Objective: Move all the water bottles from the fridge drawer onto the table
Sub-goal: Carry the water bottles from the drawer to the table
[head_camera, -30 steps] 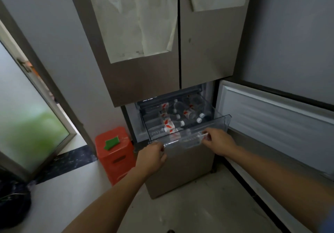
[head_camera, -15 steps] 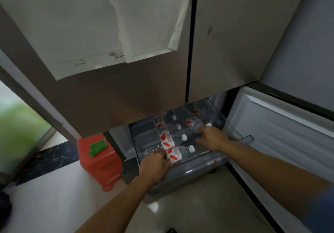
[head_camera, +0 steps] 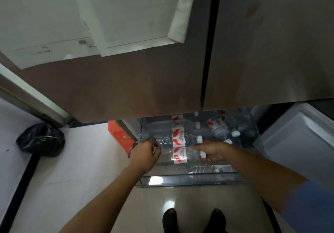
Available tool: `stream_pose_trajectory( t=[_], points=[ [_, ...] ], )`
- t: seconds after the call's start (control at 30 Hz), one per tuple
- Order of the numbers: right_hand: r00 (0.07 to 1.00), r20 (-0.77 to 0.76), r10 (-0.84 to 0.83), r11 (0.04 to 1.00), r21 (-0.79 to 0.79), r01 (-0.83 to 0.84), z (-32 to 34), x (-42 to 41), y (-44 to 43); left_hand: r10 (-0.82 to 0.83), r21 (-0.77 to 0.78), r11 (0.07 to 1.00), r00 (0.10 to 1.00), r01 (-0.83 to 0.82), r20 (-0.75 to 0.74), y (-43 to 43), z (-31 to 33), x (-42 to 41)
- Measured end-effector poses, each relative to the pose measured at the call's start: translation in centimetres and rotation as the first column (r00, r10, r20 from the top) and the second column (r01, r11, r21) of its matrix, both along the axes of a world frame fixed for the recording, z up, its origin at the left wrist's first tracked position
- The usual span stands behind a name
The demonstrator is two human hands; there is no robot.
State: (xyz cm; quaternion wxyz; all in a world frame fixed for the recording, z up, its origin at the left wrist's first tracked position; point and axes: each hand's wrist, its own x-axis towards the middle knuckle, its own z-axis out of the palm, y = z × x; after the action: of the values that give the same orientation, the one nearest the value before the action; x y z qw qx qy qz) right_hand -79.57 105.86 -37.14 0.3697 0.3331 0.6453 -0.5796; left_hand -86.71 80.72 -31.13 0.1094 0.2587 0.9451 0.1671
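The clear fridge drawer (head_camera: 189,180) is pulled out below the steel fridge doors. Several clear water bottles with red-and-white labels lie on their sides in it. My right hand (head_camera: 213,150) grips the capped neck of the front bottle (head_camera: 179,156), thumb above and fingers below. At the base ends of that bottle and the second bottle (head_camera: 179,139) behind it, my left hand (head_camera: 145,154) has its fingers curled; which base it holds is hidden. More bottles (head_camera: 216,126) lie farther back, partly under the doors.
The lower fridge door (head_camera: 298,142) stands open on the right. An orange-red stool (head_camera: 119,135) sits just left of the drawer, with a black bag (head_camera: 40,139) farther left on the floor. Papers (head_camera: 126,16) hang on the upper door. My shoes (head_camera: 169,218) stand before the drawer.
Both hands left the drawer's front rim and reached into the drawer onto the front bottles. My view has moved closer and tilted down.
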Motion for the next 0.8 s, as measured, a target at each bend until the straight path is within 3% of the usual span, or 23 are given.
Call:
stream_pose_trajectory(
  t=[0.07,0.13,0.27,0.37,0.6,0.8],
  points=[
    [0.999,-0.031,0.018,1.000,0.024,-0.017,0.4,0.5,0.3,0.027,-0.024,0.999,1.000,-0.027,0.000,0.9,0.4,-0.2],
    [0.993,-0.114,0.025,0.989,0.144,-0.009,1.1,0.9,0.7,0.028,-0.043,0.999,1.000,-0.028,-0.006,2.1,0.9,-0.5],
    [0.939,-0.331,-0.091,0.920,0.332,0.207,2.5,2.0,3.1,-0.009,-0.104,0.995,1.000,0.008,-0.005,5.2,1.7,-1.1],
    [0.928,-0.373,-0.008,0.853,0.481,0.201,4.5,3.5,6.0,-0.068,-0.140,0.988,0.997,0.072,0.029,8.1,1.8,-1.2],
    [0.926,-0.377,-0.023,0.761,0.594,0.261,6.2,7.4,9.5,-0.300,-0.260,0.906,0.939,0.335,0.166,14.1,-0.3,-0.6],
    [0.920,-0.391,-0.024,0.685,0.664,0.300,6.6,8.9,8.0,-0.472,-0.457,0.748,0.870,0.481,0.144,15.6,-3.9,-1.3]
  ],
)
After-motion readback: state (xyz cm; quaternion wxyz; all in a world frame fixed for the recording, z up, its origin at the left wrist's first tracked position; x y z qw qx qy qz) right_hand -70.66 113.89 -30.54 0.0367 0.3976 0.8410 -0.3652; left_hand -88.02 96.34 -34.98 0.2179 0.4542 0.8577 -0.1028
